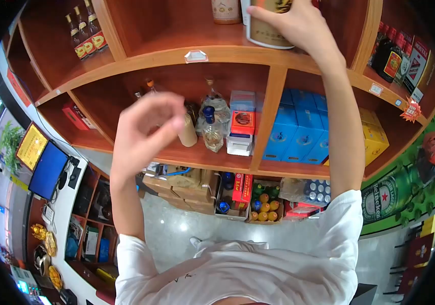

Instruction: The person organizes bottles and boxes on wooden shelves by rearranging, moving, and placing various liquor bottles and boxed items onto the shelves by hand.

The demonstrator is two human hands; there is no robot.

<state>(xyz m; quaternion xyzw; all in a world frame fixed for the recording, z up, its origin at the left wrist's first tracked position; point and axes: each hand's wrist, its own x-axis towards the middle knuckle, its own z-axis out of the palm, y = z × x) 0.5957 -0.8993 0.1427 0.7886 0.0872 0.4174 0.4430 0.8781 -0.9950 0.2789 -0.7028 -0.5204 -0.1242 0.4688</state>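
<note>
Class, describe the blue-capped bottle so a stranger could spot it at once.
On the wooden shelving, find the compartment left of the blue boxes. Beside its red box stands a clear bottle, its dark-blue cap unlike the pale stopper on the bottle behind.

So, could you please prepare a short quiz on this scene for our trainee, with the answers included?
1. What does the right hand touch on the upper shelf?
A) a drink can
B) a gold-brown container
C) a price tag

2. True or false: a wooden divider stands between the blue boxes and the blue-capped bottle.

3. Complete: in this picture the left hand looks ____ rather than sharp.

Key: 1. B; 2. True; 3. blurred.
</note>
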